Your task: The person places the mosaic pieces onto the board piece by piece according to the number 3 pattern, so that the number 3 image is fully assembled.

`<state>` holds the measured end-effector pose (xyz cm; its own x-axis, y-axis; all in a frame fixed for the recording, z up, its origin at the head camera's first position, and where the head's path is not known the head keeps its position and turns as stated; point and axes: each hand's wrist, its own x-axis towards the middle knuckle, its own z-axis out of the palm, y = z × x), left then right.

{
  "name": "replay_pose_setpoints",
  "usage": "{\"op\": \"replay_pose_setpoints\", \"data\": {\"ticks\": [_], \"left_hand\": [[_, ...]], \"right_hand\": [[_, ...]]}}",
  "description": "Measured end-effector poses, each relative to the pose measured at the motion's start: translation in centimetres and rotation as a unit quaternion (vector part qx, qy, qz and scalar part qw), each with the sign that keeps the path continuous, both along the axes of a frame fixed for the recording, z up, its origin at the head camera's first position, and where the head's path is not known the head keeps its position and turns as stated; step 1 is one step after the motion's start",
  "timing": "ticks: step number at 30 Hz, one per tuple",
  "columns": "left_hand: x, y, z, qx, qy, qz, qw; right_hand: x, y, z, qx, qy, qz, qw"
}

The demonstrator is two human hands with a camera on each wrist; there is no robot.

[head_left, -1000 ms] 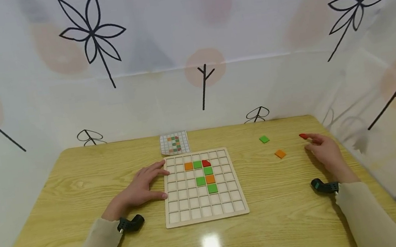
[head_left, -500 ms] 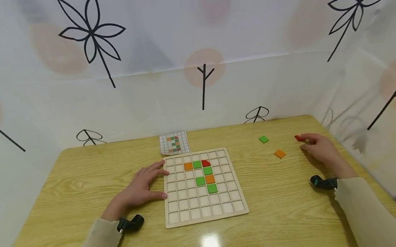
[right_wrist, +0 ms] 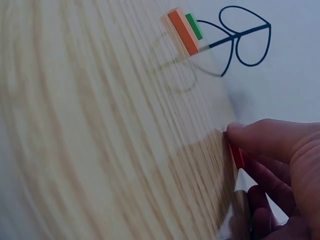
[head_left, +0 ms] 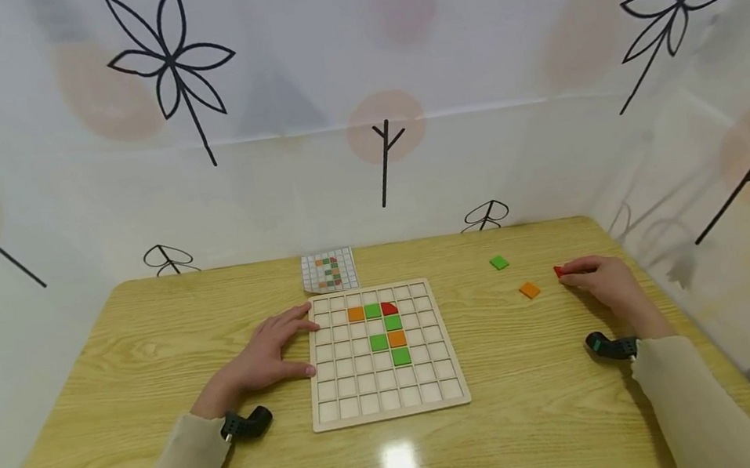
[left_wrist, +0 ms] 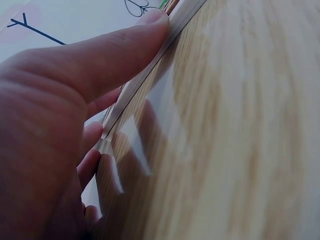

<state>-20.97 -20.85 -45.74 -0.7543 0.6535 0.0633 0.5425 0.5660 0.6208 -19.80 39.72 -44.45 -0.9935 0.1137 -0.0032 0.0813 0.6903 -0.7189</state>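
Note:
My left hand (head_left: 268, 356) rests along the left edge of a pale wooden grid board (head_left: 390, 406), fingers relaxed and spread. In the left wrist view its thumb lies on the board's rim (left_wrist: 142, 72). Set in the board's squares are several tiles: green, orange, and a red one (head_left: 389, 309) with a rounded corner. Over at the right, my right hand (head_left: 612, 290) pinches a second red tile (right_wrist: 236, 154) between thumb and fingers, close to the tabletop. Just left of that hand lie an orange tile (head_left: 529, 290) and, farther back, a green tile (head_left: 499, 263).
A small card (head_left: 328, 271) printed with a coloured grid lies behind the board. The wooden table (head_left: 513, 421) ends at a patterned cloth wall (head_left: 511, 129) at the back and sides.
My right hand has moved slightly left and toward me with the red tile, which now sits more between thumb and fingers. The left hand and board have stayed put.

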Motion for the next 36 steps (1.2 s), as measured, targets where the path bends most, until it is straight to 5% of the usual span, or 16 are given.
{"op": "replay_pose_setpoints", "data": {"ticks": [21, 36], "left_hand": [[0.01, -0.05, -0.07, 0.006, 0.01, -0.004, 0.9999], [-0.09, -0.02, -0.2, 0.011, 0.012, -0.008, 0.9998]], "right_hand": [[-0.26, -0.23, -0.34, 0.031, -0.008, 0.021, 0.9992], [0.03, -0.46, -0.05, 0.039, 0.018, 0.001, 0.9991]]}}
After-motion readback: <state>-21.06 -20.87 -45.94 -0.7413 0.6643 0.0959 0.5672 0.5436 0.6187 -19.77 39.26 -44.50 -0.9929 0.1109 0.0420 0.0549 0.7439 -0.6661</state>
